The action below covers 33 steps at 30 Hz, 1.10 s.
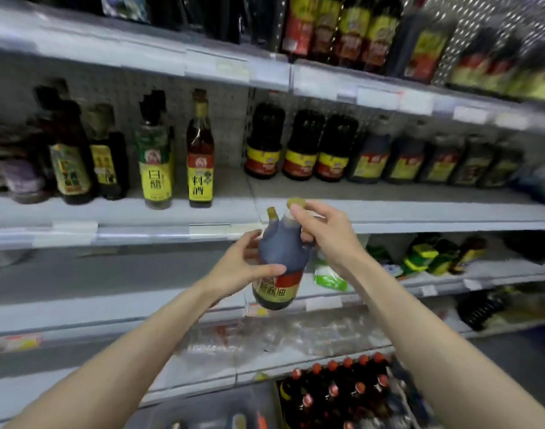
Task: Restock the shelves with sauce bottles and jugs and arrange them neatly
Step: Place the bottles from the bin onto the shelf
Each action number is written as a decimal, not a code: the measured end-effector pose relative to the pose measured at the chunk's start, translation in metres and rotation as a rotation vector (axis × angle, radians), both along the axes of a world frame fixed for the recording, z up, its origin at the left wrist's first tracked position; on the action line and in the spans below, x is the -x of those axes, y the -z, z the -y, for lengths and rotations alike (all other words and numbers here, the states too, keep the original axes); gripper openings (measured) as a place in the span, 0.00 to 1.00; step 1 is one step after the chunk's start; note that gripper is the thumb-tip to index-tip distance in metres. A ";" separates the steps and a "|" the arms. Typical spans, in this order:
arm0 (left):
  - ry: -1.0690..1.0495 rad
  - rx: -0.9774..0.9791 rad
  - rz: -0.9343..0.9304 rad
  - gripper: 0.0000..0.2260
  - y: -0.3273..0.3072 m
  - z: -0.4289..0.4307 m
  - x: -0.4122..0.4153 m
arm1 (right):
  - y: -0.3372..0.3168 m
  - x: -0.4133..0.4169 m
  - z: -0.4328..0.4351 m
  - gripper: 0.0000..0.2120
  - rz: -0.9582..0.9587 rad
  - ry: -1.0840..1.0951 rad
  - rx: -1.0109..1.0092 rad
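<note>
A dark sauce jug (280,258) with a yellow cap and a red and yellow label hangs in the air in front of the middle shelf (388,212). My left hand (249,267) grips its body from the left, thumb across the front. My right hand (323,233) holds the jug's neck and handle near the cap. On the middle shelf behind it stands a row of similar dark jugs (299,147), running to the right. Left of them are a tall bottle with a red and yellow label (200,153) and one with a green and yellow label (155,156).
The top shelf (357,85) carries more dark bottles. Lower shelves hold green packets (425,255) and a white and green bag (330,278). A crate of red-capped dark bottles (336,394) sits at the bottom. Bare shelf room lies in front of the jug row.
</note>
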<state>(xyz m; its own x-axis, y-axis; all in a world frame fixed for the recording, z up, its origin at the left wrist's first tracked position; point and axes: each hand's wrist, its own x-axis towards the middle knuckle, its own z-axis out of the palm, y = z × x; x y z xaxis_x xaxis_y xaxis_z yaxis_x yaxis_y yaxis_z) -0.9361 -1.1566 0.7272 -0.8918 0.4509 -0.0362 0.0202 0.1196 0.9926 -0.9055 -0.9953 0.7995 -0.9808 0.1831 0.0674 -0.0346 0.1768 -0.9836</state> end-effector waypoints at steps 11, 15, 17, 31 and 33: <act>0.196 -0.036 -0.332 0.28 -0.183 -0.093 -0.030 | -0.175 -0.057 -0.084 0.09 -0.307 0.052 -0.085; 0.165 -0.062 -0.382 0.26 -0.215 -0.138 -0.045 | -0.205 -0.077 -0.130 0.05 -0.376 0.105 -0.200; 0.153 -0.066 -0.418 0.26 -0.231 -0.167 -0.055 | -0.221 -0.093 -0.158 0.04 -0.407 0.105 -0.242; 0.084 -0.116 -0.530 0.29 -0.287 -0.404 -0.127 | -0.267 -0.167 -0.396 0.03 -0.421 0.167 -0.279; 0.108 -0.121 -0.541 0.29 -0.299 -0.438 -0.129 | -0.273 -0.171 -0.428 0.05 -0.427 0.184 -0.231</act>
<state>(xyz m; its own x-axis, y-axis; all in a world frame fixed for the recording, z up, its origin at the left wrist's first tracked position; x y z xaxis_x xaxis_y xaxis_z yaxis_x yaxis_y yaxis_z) -0.8069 -0.7190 1.0257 -0.7175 0.5132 0.4709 0.5356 -0.0257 0.8441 -0.7346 -0.5674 1.0726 -0.8099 0.2832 0.5138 -0.3722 0.4289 -0.8231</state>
